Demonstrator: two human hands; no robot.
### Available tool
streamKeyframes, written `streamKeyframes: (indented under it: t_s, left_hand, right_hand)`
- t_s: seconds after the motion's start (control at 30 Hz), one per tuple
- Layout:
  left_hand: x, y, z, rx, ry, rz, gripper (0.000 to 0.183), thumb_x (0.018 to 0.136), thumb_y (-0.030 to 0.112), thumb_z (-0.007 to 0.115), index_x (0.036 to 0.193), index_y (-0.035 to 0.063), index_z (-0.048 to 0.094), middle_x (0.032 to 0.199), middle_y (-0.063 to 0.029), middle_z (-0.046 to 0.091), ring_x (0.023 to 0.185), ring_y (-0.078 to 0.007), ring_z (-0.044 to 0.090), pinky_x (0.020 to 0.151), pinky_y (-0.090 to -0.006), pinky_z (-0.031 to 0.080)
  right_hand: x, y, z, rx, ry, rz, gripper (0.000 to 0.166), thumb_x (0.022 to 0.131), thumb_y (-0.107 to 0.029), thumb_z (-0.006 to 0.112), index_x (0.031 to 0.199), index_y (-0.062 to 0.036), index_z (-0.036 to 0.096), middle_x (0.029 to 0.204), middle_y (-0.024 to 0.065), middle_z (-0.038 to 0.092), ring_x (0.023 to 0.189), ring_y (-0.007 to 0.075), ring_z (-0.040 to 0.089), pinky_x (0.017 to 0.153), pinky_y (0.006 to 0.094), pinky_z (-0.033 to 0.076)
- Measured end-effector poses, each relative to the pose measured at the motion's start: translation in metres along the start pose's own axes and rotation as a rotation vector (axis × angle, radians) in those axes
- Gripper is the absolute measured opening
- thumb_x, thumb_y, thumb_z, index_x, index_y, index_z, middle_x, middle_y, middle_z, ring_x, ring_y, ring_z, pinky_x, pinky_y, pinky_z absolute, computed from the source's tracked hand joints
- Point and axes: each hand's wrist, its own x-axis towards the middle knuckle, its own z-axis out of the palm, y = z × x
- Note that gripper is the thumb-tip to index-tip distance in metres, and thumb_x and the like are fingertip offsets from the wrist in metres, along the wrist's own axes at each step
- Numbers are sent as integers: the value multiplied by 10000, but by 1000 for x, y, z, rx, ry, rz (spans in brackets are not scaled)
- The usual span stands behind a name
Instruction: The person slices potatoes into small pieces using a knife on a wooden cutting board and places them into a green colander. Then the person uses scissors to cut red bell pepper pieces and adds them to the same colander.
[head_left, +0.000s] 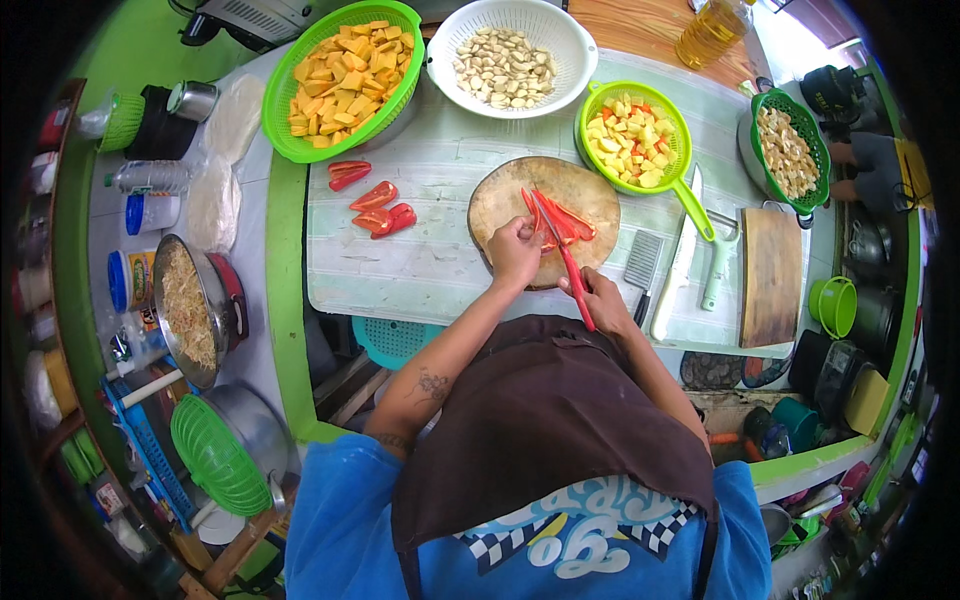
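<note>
On a round wooden chopping board (495, 191), my left hand (517, 251) holds a piece of red pepper (541, 225) with its fingertips. My right hand (598, 298) grips the red handle of a kitchen knife (574, 281), whose blade lies along the pepper. Cut red pepper strips (574, 223) fan out to the right of the blade. Several red pepper pieces (375, 196) lie on the table (420, 277) left of the board. At the right are a crinkle cutter (643, 259), a large knife with a white handle (679, 262) and a green-handled peeler (720, 270).
Behind the board stand a green colander (271, 112) of orange chunks, a white colander (585, 71) of pale slices and a green strainer (686, 176) of diced vegetables. A green basket (821, 180) and a rectangular wooden board (770, 277) are at the right, a metal bowl (217, 330) at the left.
</note>
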Motion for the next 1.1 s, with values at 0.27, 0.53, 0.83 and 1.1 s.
streamKeyframes:
  t_s: [0.27, 0.53, 0.83, 1.1]
  left_hand:
    - [2, 11, -4, -85, -110, -105, 223, 822, -6, 578, 1039, -59, 579, 764, -88, 623, 666, -146, 629, 580, -270, 560]
    - [4, 5, -15, -43, -126, -264, 181, 819, -12, 579, 994, -59, 583, 788, -97, 634, 645, -145, 625, 519, -254, 548]
    - [15, 27, -23, -273, -56, -229, 240, 843, -26, 533, 1082, -7, 557, 945, -92, 605, 783, -139, 611, 658, -246, 555]
    - [35, 61, -6, -321, -308, -160, 217, 879, 16, 502, 1072, 9, 600, 852, -83, 625, 637, -90, 594, 578, -210, 511]
  right_hand:
    - [0, 11, 4, -16, 77, -26, 550, 778, -513, 626, 692, 26, 562, 569, 172, 531, 511, 249, 485, 532, 379, 395]
    - [1, 35, 2, 22, 27, 58, 552, 777, -499, 642, 579, 7, 551, 487, 89, 482, 459, 167, 442, 474, 353, 367]
    - [-16, 30, -20, 216, -95, 35, 493, 786, -512, 618, 782, -23, 551, 635, 45, 484, 589, 136, 457, 542, 285, 369]
    - [-14, 21, -55, 395, -74, -11, 462, 782, -503, 630, 783, -55, 517, 636, -11, 448, 577, 99, 430, 520, 250, 356]
